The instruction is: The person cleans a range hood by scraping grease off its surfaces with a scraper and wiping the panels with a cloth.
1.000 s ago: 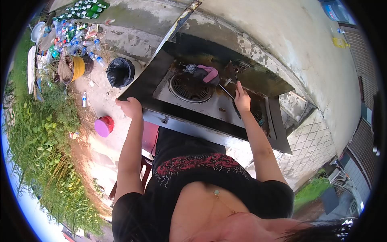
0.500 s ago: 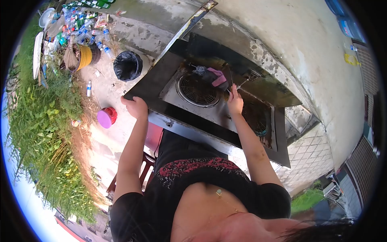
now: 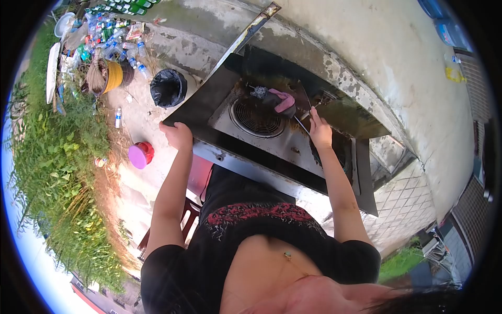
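Observation:
A grease-stained range hood (image 3: 246, 159) lies in front of me with its round fan grille (image 3: 256, 119) facing up. My left hand (image 3: 179, 136) grips its near left corner. Over the right part of the hood, my right hand (image 3: 320, 132) is closed on a thin flat metal scraper (image 3: 301, 124); its exact shape is hard to make out. Just left of the scraper, a pink cloth (image 3: 285, 101) lies on the hood beside a ball of grey steel wool (image 3: 258, 92). Brown grease coats the recess around the grille.
A black-lined bin (image 3: 168, 88) stands beyond the hood's left corner. Nearer sit a red stool with a pink top (image 3: 138, 156) and a plastic bottle (image 3: 118, 118). Many bottles (image 3: 112, 44) are heaped at the far left. A peeling wall (image 3: 376, 63) runs behind the hood.
My right hand has moved to the right and slightly toward me with the scraper, away from the pink cloth. My left hand keeps its grip on the corner.

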`<control>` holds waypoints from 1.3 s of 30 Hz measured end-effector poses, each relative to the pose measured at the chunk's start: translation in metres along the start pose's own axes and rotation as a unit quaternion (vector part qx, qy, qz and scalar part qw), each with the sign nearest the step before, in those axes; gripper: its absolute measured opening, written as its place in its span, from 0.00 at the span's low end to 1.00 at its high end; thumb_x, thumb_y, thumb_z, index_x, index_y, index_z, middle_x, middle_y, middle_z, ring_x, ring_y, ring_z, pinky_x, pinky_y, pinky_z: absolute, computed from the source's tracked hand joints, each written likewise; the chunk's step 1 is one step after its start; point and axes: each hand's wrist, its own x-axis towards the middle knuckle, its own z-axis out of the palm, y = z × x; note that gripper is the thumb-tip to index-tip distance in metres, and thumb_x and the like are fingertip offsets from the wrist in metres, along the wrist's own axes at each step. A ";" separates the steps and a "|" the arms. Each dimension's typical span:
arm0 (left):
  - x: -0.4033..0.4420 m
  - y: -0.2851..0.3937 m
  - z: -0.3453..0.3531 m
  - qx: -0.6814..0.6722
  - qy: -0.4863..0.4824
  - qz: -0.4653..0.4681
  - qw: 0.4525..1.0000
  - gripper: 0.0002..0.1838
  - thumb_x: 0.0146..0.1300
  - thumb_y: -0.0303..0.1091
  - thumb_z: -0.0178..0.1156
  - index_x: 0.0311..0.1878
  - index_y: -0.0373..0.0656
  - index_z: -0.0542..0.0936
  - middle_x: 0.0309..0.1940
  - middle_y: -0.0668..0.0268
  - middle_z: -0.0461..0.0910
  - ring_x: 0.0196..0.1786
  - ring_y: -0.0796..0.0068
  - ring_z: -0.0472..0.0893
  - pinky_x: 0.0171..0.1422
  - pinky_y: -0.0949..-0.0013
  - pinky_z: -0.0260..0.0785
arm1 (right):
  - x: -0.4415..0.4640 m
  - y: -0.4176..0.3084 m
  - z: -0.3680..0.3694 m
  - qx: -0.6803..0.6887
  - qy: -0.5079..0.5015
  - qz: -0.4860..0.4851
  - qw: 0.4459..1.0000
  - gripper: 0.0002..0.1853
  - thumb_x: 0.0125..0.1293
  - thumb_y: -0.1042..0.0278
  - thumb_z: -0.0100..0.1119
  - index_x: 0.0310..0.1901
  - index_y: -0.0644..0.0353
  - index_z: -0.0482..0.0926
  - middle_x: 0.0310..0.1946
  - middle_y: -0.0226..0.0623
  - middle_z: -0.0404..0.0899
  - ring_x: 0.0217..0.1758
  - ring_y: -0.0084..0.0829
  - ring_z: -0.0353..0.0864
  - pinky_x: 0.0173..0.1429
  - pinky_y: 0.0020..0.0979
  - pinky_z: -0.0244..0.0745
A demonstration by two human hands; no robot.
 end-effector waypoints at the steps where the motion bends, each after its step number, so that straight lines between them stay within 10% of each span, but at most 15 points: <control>1: -0.001 0.000 0.000 -0.002 -0.005 -0.008 1.000 0.28 0.54 0.30 0.46 0.59 0.35 0.54 0.42 0.41 0.73 0.43 0.44 0.74 0.50 0.52 0.63 | -0.003 0.000 -0.003 -0.018 -0.013 0.022 1.000 0.23 0.58 0.69 0.51 0.57 0.46 0.67 0.31 0.43 0.76 0.31 0.44 0.76 0.34 0.41 0.73; 39: -0.005 -0.001 0.000 -0.047 0.045 0.036 0.997 0.27 0.55 0.29 0.45 0.59 0.37 0.53 0.39 0.40 0.73 0.39 0.42 0.74 0.45 0.49 0.64 | 0.072 -0.112 -0.011 -0.280 -0.252 0.108 0.920 0.23 0.61 0.71 0.42 0.60 0.57 0.59 0.36 0.53 0.73 0.35 0.45 0.79 0.33 0.38 0.77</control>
